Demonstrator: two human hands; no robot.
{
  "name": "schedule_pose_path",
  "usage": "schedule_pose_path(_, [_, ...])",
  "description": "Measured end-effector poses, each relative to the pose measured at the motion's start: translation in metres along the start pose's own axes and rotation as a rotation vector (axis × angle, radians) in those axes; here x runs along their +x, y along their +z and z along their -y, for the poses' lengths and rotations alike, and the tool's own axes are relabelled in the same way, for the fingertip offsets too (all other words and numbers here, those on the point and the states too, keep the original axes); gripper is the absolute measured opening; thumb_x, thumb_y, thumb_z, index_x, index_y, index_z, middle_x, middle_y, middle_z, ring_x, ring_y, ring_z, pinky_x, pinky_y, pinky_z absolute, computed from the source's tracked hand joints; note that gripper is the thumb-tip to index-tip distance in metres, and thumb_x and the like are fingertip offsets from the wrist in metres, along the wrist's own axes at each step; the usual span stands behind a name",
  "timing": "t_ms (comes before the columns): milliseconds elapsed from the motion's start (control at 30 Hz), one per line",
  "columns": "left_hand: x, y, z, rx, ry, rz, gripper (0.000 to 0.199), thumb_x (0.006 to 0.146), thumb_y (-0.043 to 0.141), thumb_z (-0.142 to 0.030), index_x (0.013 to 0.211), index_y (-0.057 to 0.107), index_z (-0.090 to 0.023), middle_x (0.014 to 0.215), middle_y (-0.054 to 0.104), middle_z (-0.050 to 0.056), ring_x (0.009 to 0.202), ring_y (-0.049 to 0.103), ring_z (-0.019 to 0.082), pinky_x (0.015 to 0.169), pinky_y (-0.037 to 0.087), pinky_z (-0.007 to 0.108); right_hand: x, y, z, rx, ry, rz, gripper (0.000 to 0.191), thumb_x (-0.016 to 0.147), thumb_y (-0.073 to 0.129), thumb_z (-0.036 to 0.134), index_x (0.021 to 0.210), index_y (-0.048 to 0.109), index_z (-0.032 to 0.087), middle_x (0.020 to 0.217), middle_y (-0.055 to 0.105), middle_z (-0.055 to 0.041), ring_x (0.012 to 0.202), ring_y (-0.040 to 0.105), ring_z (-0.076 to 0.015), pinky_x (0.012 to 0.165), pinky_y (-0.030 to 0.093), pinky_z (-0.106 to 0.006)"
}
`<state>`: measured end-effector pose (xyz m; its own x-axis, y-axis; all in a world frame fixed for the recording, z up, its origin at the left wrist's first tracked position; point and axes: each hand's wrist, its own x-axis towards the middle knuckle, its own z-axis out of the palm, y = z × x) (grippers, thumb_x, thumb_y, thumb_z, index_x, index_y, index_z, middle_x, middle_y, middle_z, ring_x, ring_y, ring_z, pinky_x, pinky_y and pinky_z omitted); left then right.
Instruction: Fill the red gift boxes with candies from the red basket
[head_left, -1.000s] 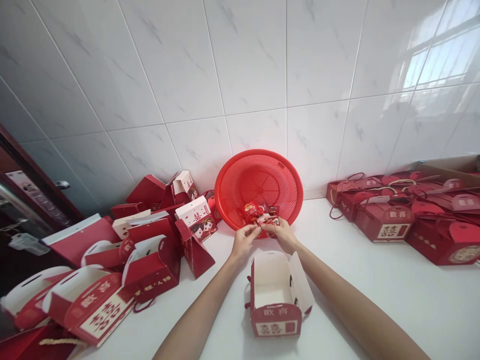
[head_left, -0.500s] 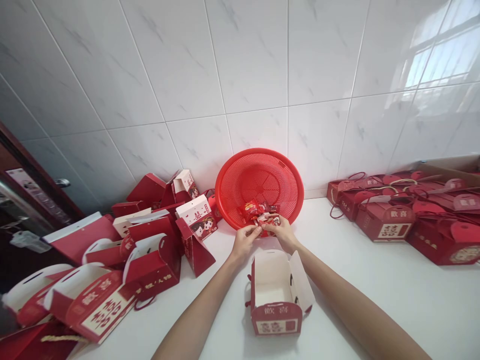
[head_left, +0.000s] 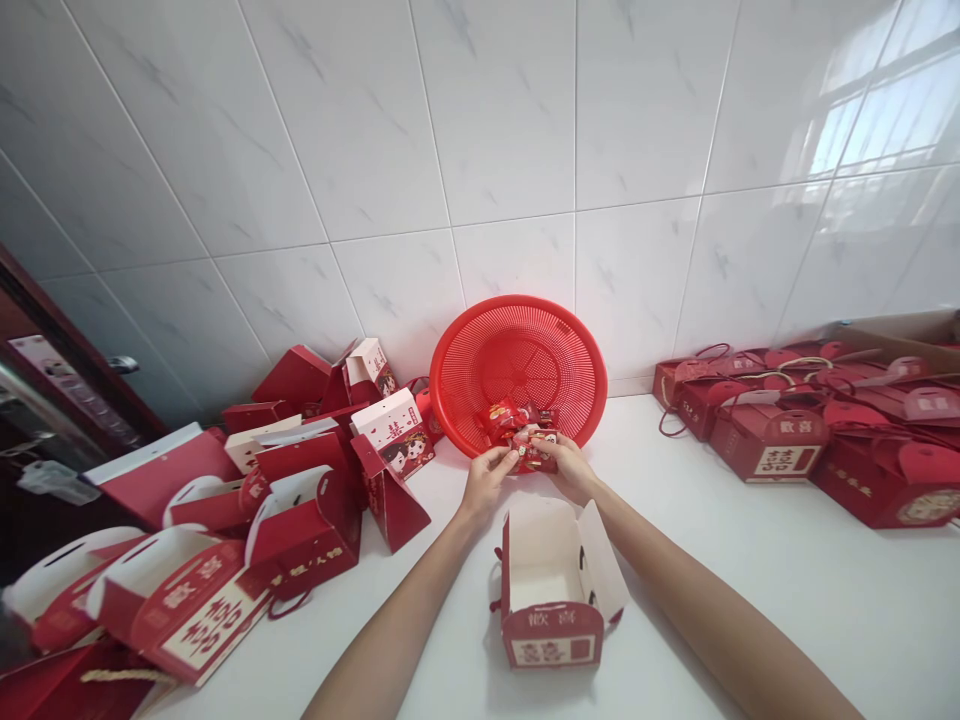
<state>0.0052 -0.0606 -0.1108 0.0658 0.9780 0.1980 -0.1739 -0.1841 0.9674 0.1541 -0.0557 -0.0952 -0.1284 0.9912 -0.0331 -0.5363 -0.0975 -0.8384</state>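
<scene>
A red plastic basket (head_left: 517, 325) leans tilted against the wall, with several small red wrapped candies (head_left: 504, 416) in its lower part. At its front rim, my left hand (head_left: 486, 484) is closed, thumb and fingers pinching a wrapped candy. Close beside it, my right hand (head_left: 568, 470) has its fingers curled on red candy packets (head_left: 541, 456); how many it holds is hard to see. Between my forearms stands an open red gift box (head_left: 553, 640) with a white inside, its right flap folded outward. No candy shows inside the box.
Several open red boxes (head_left: 304, 520) crowd the left side of the white table (head_left: 720, 590). On the right are rows of closed red boxes (head_left: 772, 440) with cord handles. Behind stands a tiled wall (head_left: 517, 120); a brown carton (head_left: 907, 330) sits at far right.
My fingers have shifted slightly among the packets at the basket's rim, and more of the red packets shows between my hands. The basket and boxes have stayed put.
</scene>
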Motion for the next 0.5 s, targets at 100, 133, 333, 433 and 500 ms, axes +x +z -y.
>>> schedule_pose_path(100, [0.0, 0.0, 0.0, -0.037, -0.026, -0.008, 0.044, 0.062, 0.083, -0.057, 0.078, 0.074, -0.016, 0.079, 0.075, 0.003, 0.076, 0.068, 0.018, 0.078, 0.054, 0.031, 0.001, -0.001, -0.001, 0.041, -0.013, 0.032, 0.038, 0.052, 0.087, 0.028, 0.085, 0.07, 0.022, 0.09, 0.077, -0.0043, 0.088, 0.071, -0.023, 0.086, 0.053, -0.038])
schedule_pose_path(133, [0.0, 0.001, 0.0, -0.048, -0.034, -0.005, 0.044, 0.062, 0.083, -0.057, 0.078, 0.074, -0.017, 0.08, 0.075, 0.003, 0.077, 0.068, 0.019, 0.079, 0.054, 0.032, 0.001, -0.002, -0.001, 0.057, -0.018, 0.044, 0.039, 0.052, 0.089, 0.027, 0.086, 0.071, 0.022, 0.092, 0.078, -0.0042, 0.091, 0.071, -0.0227, 0.087, 0.053, -0.037])
schedule_pose_path(333, [-0.002, 0.005, 0.001, -0.116, -0.089, 0.029, 0.05, 0.058, 0.086, -0.057, 0.083, 0.073, -0.016, 0.087, 0.077, 0.006, 0.081, 0.072, 0.023, 0.086, 0.056, 0.038, 0.007, -0.008, -0.008, 0.088, -0.031, 0.113, 0.039, 0.058, 0.088, 0.026, 0.093, 0.073, 0.021, 0.102, 0.077, -0.0052, 0.098, 0.07, -0.0212, 0.095, 0.049, -0.036])
schedule_pose_path(433, [-0.002, 0.005, 0.001, -0.136, -0.1, 0.025, 0.05, 0.056, 0.088, -0.055, 0.084, 0.074, -0.016, 0.087, 0.076, 0.006, 0.078, 0.072, 0.022, 0.085, 0.056, 0.038, 0.009, -0.008, -0.011, 0.101, 0.008, 0.135, 0.032, 0.063, 0.085, 0.026, 0.092, 0.075, 0.02, 0.096, 0.078, -0.0047, 0.096, 0.07, -0.0203, 0.094, 0.049, -0.033])
schedule_pose_path(500, [-0.002, 0.005, 0.001, -0.144, -0.096, 0.016, 0.048, 0.057, 0.088, -0.053, 0.084, 0.074, -0.016, 0.086, 0.076, 0.006, 0.076, 0.071, 0.02, 0.084, 0.056, 0.036, 0.01, -0.006, -0.012, 0.112, 0.034, 0.139, 0.026, 0.067, 0.082, 0.028, 0.091, 0.075, 0.02, 0.089, 0.077, -0.0036, 0.094, 0.07, -0.0197, 0.093, 0.049, -0.031])
